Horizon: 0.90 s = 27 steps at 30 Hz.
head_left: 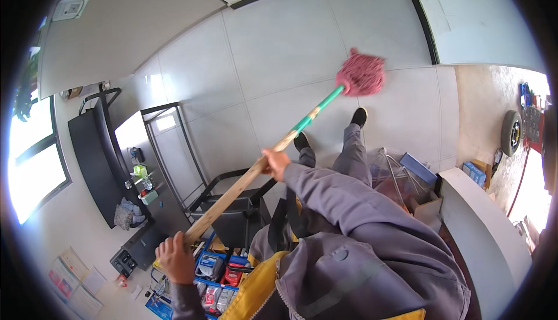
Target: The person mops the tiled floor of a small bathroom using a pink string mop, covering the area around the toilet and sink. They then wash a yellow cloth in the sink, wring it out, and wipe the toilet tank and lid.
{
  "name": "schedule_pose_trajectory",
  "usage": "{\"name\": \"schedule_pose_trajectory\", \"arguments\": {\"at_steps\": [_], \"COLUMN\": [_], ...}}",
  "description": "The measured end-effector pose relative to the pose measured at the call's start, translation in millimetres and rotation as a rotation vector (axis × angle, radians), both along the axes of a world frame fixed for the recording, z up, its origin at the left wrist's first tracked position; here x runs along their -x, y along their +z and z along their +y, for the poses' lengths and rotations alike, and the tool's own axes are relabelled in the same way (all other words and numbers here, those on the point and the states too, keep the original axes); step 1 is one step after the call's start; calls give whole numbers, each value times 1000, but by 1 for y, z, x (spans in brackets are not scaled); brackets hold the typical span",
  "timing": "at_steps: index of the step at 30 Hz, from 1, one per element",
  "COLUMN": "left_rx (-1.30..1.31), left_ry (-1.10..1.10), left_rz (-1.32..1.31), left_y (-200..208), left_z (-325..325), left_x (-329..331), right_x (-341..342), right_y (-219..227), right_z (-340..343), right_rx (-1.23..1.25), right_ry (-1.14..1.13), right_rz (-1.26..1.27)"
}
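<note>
The mop head (365, 75) lies on the floor (285, 47) ahead, beyond both shoes (360, 117) and nearer the right one. From it the handle (232, 193) slants back leftward — right hand (278, 165) partway along, left hand (176, 257) at the near end. Below the handle stands the chair (235, 218); left of that, the desk (165, 195), and farther left the window (38, 151). Packs (209, 266) sit in bins (224, 287) beside the left hand. Right of the legs is a box (427, 212), then a ledge (488, 227) — the tyre (511, 133) lies far right.
</note>
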<state>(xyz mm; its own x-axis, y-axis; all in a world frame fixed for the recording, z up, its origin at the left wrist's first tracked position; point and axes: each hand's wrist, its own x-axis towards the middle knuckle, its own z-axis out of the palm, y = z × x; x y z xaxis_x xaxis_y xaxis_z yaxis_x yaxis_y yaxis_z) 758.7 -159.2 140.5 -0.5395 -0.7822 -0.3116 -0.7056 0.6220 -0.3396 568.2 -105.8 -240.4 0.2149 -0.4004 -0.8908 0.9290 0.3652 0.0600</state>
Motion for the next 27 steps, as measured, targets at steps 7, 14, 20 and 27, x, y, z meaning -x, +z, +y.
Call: {"name": "schedule_pose_trajectory", "arguments": {"at_steps": [7,14,20,27], "left_rx": [-439,-861,-1210,-1761], "left_ry": [292,600,720,774], "left_rz": [-63,-201,-166,-28], "left_y": [93,42,-55,-217], "left_z": [-45,-78,6,216], "left_x": [-43,74,258,476], "right_x": [-69,27,188,481], "right_y": [81,43,-63,-116], "right_z": [-27,23,154,423], "right_rx": [34,-159,-432,-487], "right_ry": [252,0,-273,-858], "right_rz": [-62,91,327,469]}}
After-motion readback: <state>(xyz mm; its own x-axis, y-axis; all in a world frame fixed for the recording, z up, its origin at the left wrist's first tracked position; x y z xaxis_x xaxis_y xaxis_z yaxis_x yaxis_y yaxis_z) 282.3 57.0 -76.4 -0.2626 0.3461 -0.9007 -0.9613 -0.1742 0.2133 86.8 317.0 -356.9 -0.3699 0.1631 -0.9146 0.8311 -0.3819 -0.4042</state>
